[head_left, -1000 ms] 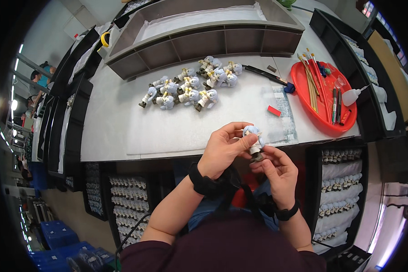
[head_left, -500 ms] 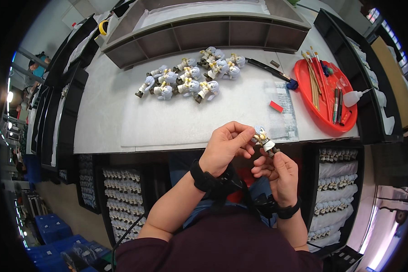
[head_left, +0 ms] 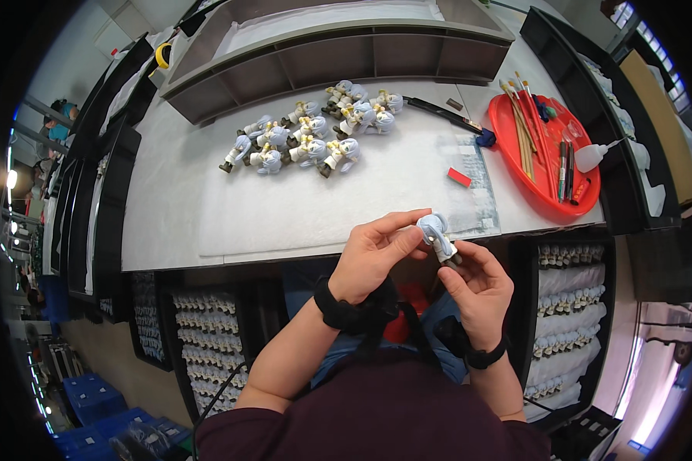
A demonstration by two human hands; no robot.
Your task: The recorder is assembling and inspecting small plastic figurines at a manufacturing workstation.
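Note:
A small painted figurine point(head_left: 440, 240) with pale blue hair, a white outfit and dark boots is held up over the table's front edge. My left hand point(head_left: 382, 252) pinches it at the head between thumb and fingers. Its dark feet are gripped by my right hand point(head_left: 477, 288), thumb and fingertips closed round them. The figurine leans, head up and to the left, its hair side showing. Beyond my hands, several like figurines point(head_left: 307, 150) lie in a loose group on a white sheet point(head_left: 284, 215). A small red block point(head_left: 459, 177) rests just past the held figurine.
On the right stands a red oval tray point(head_left: 507, 154) with brushes, pens and a white squeeze bottle point(head_left: 592, 157). A dark knife-like tool point(head_left: 442, 113) lies near it. A long grey bin point(head_left: 331, 58) spans the back. Trays of figurines point(head_left: 207, 338) sit below the table, left and right point(head_left: 569, 300).
The figurine has been turned in my fingers, so its hair now shows instead of its front. Both hands still hold it. The whole view has shifted slightly.

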